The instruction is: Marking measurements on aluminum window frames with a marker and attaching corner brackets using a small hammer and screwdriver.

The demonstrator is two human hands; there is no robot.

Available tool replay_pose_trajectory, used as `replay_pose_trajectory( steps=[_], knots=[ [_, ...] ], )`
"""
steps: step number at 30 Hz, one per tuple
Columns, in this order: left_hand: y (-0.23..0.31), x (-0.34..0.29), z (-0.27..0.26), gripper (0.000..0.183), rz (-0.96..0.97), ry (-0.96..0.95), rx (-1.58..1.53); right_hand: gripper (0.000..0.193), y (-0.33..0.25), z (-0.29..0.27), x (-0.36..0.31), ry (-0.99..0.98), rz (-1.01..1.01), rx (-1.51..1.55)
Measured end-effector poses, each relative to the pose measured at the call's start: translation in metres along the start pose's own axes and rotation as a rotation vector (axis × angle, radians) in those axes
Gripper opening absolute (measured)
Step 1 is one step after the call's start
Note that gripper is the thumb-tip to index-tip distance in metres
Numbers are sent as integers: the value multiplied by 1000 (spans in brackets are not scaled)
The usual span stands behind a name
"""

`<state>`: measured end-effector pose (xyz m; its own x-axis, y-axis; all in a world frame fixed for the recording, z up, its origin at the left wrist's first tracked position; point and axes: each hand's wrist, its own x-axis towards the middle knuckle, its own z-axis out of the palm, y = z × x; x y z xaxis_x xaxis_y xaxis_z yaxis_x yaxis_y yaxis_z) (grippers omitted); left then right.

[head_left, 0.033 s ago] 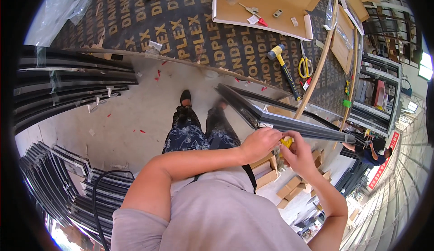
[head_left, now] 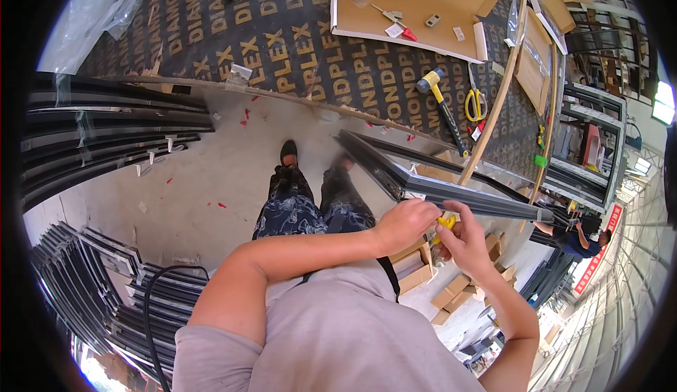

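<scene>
My left hand (head_left: 409,224) reaches across my body with its fingers closed at the near corner of a dark metal frame (head_left: 465,200). What those fingers hold, if anything, is hidden. Close beside it, my right hand (head_left: 463,242) is closed around a small yellow-handled tool (head_left: 445,228). The tool's working end does not show, being behind the fingers of both hands. The frame stands tilted against the workbench, its long bars running off to the right.
On the printed dark workbench (head_left: 296,74) lie a mallet (head_left: 441,103), yellow-handled scissors (head_left: 477,104) and an open cardboard box (head_left: 416,11). Black profiles (head_left: 113,120) are stacked at the left. Cardboard cartons (head_left: 451,294) sit on the floor at the right. Another person (head_left: 580,242) stands farther off.
My right hand has shifted slightly, and the yellow-handled tool has turned a little in its fingers. The left hand has stayed in place.
</scene>
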<state>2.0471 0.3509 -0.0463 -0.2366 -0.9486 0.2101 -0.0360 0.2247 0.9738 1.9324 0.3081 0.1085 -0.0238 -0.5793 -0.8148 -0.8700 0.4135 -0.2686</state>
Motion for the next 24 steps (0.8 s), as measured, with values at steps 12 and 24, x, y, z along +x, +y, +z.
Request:
replay_pose_trajectory(
  steps=[12, 24],
  knots=[
    [-5, 0, 0, 18, 39, -49, -11, 42, -3, 0, 7, 494, -713, -1014],
    [-9, 4, -3, 15, 72, -89, 38, 52, -7, -8, -13, 484, -840, -1194]
  ],
)
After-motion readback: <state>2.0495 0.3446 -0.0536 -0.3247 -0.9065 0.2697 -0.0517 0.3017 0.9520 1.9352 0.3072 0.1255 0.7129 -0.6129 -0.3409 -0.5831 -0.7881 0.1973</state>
